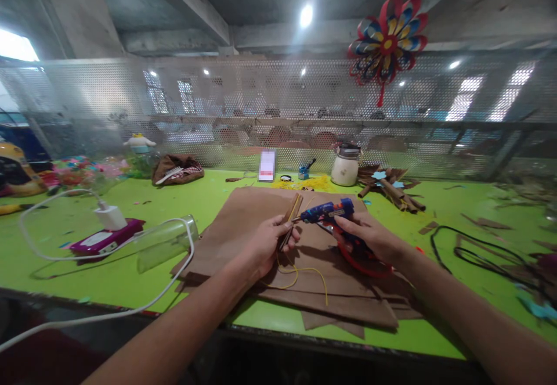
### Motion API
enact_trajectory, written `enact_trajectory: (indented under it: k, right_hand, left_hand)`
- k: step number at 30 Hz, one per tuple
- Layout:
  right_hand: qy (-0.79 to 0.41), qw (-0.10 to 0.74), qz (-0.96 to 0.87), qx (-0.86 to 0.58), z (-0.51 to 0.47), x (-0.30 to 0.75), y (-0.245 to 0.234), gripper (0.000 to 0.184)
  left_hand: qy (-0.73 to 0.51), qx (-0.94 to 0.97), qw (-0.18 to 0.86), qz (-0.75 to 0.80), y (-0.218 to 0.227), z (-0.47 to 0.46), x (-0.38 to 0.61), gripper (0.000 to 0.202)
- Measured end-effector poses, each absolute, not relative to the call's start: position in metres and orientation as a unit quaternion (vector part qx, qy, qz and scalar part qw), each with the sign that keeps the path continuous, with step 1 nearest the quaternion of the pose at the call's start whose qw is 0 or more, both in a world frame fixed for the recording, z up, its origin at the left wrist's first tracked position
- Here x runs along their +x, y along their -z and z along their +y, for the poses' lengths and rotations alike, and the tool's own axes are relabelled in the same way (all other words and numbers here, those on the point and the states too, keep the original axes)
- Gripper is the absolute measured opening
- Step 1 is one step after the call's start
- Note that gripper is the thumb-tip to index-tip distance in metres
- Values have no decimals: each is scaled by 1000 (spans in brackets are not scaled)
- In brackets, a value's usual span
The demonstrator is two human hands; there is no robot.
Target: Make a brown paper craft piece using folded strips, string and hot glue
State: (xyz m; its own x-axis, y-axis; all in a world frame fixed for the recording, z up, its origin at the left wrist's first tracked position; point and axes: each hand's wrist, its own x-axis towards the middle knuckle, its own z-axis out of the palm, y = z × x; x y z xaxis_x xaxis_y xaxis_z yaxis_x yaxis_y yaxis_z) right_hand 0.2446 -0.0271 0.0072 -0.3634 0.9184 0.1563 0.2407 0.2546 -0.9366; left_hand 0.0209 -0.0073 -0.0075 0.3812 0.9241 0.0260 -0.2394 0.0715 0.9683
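My left hand (265,244) is closed around a thin brown strip of folded paper (293,215), held upright over a stack of brown paper sheets (261,211). A yellow string (304,274) trails from that hand across the sheets. My right hand (369,237) grips a blue glue gun (328,212) with a red handle part beneath it. The gun's nozzle points left and nearly touches the strip near its upper half.
The green table (87,263) carries a white charger and cable (111,216), a pink device (104,240), a clear plastic cup on its side (165,248), a white jar (346,167), brown paper rolls (391,190) and black cord (474,251). A perforated screen (278,112) stands behind.
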Motion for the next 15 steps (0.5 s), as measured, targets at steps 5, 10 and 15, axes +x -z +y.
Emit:
enact_trajectory:
  k: [5,10,15]
  right_hand:
    - [-396,381,-721,-422,-25,247,-8,45]
    - [-395,396,-715,-419,-27,245,-9,44]
    - [-442,388,-700,-405,-29,242,-9,41]
  left_hand:
    - [-443,500,670,325,4,-8,21,14]
    - [-436,498,680,316,2,-9,21,14]
    - [-440,491,681,320,1,-9,21,10]
